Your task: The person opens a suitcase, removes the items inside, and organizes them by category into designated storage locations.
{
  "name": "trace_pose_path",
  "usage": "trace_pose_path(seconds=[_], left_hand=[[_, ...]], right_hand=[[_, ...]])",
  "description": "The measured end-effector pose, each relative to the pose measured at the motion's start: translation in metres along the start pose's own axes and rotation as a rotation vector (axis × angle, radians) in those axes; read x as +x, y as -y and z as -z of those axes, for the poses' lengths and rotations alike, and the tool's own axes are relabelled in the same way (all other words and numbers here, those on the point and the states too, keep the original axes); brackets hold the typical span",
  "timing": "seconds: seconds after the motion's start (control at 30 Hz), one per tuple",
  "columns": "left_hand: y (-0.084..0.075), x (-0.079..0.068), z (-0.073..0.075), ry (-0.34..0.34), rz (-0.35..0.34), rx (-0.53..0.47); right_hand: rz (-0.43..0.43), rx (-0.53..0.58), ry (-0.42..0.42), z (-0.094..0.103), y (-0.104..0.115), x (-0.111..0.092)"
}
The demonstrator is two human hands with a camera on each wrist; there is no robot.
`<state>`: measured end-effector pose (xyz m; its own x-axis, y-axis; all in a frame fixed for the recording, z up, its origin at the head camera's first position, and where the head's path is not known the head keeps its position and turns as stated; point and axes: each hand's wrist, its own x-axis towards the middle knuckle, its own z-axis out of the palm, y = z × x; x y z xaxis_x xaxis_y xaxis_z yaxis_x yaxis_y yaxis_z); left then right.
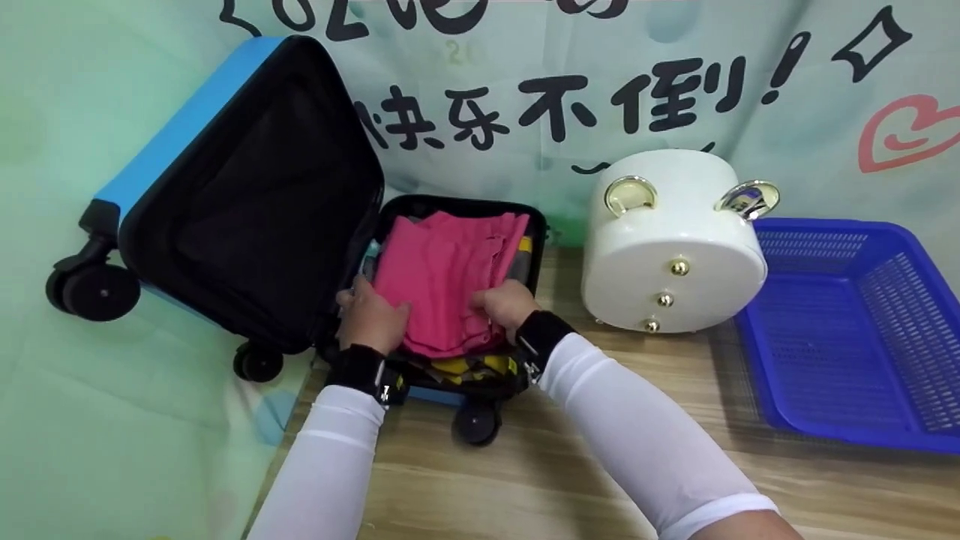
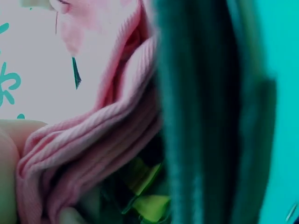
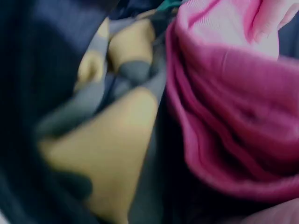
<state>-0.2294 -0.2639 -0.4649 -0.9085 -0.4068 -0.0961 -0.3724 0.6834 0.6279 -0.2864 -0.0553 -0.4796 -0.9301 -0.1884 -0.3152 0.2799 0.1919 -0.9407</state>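
Observation:
A folded pink garment [image 1: 442, 277] lies over the packed half of an open small suitcase [image 1: 409, 201]. At its left edge is my left hand [image 1: 371, 319]; in the left wrist view the fingers [image 2: 10, 161] pinch the layered pink cloth [image 2: 105, 121]. My right hand [image 1: 510, 304] grips the right edge, thumb on top. The right wrist view has the garment's stacked folds [image 3: 233, 112] with fingertips [image 3: 268, 28] on them. Beneath lies yellow and grey patterned cloth [image 3: 117, 135], partly covered by the pink garment.
The suitcase's blue-edged lid [image 1: 277, 195] leans open at the left against a printed cloth backdrop [image 1: 480, 165]. A white rounded case with gold ear shapes [image 1: 667, 232] stands to the right, beside a blue plastic basket [image 1: 847, 360]. Wood-look flooring [image 1: 480, 495] spreads in front.

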Motion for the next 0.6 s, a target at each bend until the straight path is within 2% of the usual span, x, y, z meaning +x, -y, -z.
trace_pose_path(seconds=[0.07,0.17,0.23,0.3,0.4,0.5,0.6], left_hand=[[0.002,-0.002,-0.002,-0.017,0.012,-0.070],[0.004,-0.004,-0.003,-0.022,0.031,-0.148],[0.003,-0.005,-0.005,-0.012,0.030,-0.174],[0.000,-0.006,-0.008,-0.008,0.012,-0.181],[-0.001,-0.007,-0.010,0.005,-0.029,-0.170],[0.006,-0.008,-0.006,0.028,-0.055,-0.169],[0.019,-0.011,0.000,0.068,-0.035,-0.206]], right_hand=[[-0.024,0.129,0.010,0.000,-0.002,0.000],[-0.072,0.367,0.076,-0.001,-0.003,0.000],[-0.100,0.455,0.115,-0.002,-0.004,0.000],[-0.111,0.472,0.132,-0.002,-0.004,-0.001],[-0.085,0.428,0.104,0.001,-0.004,-0.002],[-0.029,0.414,0.096,0.005,0.002,-0.009],[0.041,0.440,0.147,0.008,0.015,-0.021]])
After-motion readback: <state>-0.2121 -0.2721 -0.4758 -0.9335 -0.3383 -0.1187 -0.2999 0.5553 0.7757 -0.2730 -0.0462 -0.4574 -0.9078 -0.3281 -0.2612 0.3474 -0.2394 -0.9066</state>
